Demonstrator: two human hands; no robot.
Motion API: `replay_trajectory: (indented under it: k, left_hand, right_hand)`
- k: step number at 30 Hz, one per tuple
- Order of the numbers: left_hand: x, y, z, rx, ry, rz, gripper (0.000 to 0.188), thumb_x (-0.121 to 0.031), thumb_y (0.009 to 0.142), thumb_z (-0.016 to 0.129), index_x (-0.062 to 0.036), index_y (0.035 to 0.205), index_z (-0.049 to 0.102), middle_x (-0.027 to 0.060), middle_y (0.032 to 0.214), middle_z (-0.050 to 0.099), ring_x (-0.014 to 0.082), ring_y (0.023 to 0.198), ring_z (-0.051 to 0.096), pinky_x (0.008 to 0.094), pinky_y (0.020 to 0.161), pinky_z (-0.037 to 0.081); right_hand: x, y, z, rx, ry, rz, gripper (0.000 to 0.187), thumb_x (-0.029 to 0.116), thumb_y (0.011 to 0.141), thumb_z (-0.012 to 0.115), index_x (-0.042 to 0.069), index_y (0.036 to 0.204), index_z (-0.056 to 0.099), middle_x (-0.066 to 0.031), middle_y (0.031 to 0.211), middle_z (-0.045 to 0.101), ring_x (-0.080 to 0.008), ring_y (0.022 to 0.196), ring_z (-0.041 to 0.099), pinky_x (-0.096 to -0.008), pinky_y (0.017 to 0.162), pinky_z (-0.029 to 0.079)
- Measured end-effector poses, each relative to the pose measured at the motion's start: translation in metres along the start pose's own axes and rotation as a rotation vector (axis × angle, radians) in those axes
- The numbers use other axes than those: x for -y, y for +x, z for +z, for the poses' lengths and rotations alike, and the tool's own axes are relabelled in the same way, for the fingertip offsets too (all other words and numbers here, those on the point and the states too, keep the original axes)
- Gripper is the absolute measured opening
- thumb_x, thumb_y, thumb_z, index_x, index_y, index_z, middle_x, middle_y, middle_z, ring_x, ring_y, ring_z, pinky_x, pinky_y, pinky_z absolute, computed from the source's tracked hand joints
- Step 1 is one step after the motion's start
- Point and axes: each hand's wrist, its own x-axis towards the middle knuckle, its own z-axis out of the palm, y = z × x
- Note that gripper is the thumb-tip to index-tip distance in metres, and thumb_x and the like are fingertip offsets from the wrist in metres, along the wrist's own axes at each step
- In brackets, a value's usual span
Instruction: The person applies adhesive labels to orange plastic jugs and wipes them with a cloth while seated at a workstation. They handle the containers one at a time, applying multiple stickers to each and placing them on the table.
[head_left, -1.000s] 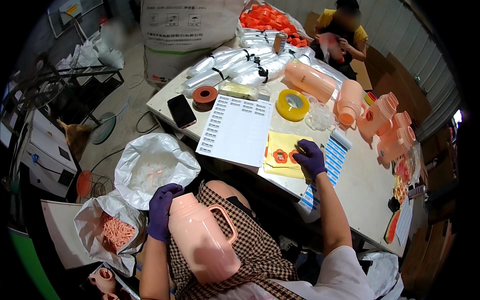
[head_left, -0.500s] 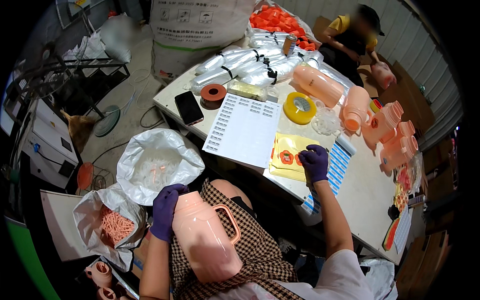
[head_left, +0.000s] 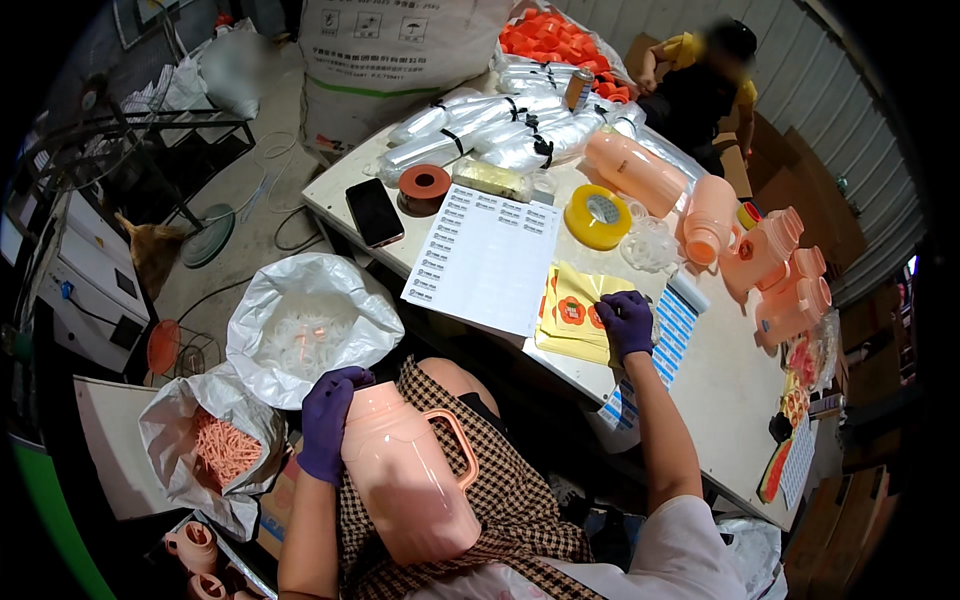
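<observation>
A glossy pink plastic jug (head_left: 410, 490) with a side handle lies tilted across my lap. My left hand (head_left: 330, 420), in a purple glove, is closed round its neck end. On the table's near edge lies a stack of yellow sticker sheets (head_left: 572, 312) with red flower-shaped prints. My right hand (head_left: 627, 322), gloved in purple too, rests at the right side of that stack with its fingers curled and pressed together. Whatever its fingertips may pinch is hidden. A strip of blue-and-white labels (head_left: 676, 335) runs beneath and beside the right wrist.
A white label sheet (head_left: 485, 260), yellow tape roll (head_left: 598, 217) and black phone (head_left: 375, 213) lie on the table. More pink jugs (head_left: 635, 172) stand or lie at right. White sacks (head_left: 250, 345) of small plastic parts sit at my left. A co-worker (head_left: 700, 95) sits beyond the table.
My right hand has come down against the yellow sticker sheets, its fingers more tightly curled. The left hand and jug have hardly moved. The co-worker's pinkish bundle is out of sight.
</observation>
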Motion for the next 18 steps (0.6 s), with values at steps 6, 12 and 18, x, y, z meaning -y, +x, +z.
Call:
replay_trajectory:
  k: [6, 12, 18]
  left_hand:
    - [-0.005, -0.003, 0.001, -0.013, 0.023, -0.002, 0.025, -0.013, 0.1, 0.056, 0.0058, 0.113, 0.065, 0.0139, 0.108, 0.07, 0.019, 0.1, 0.065, 0.0325, 0.094, 0.051]
    - [-0.002, -0.004, -0.003, -0.022, -0.019, -0.022, 0.024, -0.012, 0.101, 0.055, 0.0058, 0.114, 0.065, 0.0139, 0.108, 0.07, 0.019, 0.1, 0.065, 0.0323, 0.094, 0.051]
    - [0.0, -0.002, 0.001, -0.01, 0.004, -0.002, 0.024, -0.012, 0.1, 0.055, 0.0063, 0.113, 0.065, 0.014, 0.107, 0.07, 0.0193, 0.1, 0.065, 0.0323, 0.094, 0.05]
  right_hand:
    - [0.003, -0.006, -0.003, -0.035, 0.071, 0.027, 0.013, 0.016, 0.077, 0.08, 0.006, 0.084, 0.076, -0.0073, 0.092, 0.072, -0.0216, 0.085, 0.069, -0.0326, 0.077, 0.055]
    - [-0.008, -0.01, 0.002, -0.023, 0.186, 0.037, 0.011, 0.014, 0.076, 0.08, 0.006, 0.084, 0.077, -0.0084, 0.098, 0.073, -0.0202, 0.088, 0.07, -0.0305, 0.079, 0.055]
    - [-0.036, -0.004, -0.002, 0.015, 0.423, 0.077, 0.011, 0.012, 0.08, 0.078, 0.003, 0.086, 0.076, -0.0097, 0.098, 0.073, -0.0198, 0.085, 0.071, -0.0291, 0.075, 0.056]
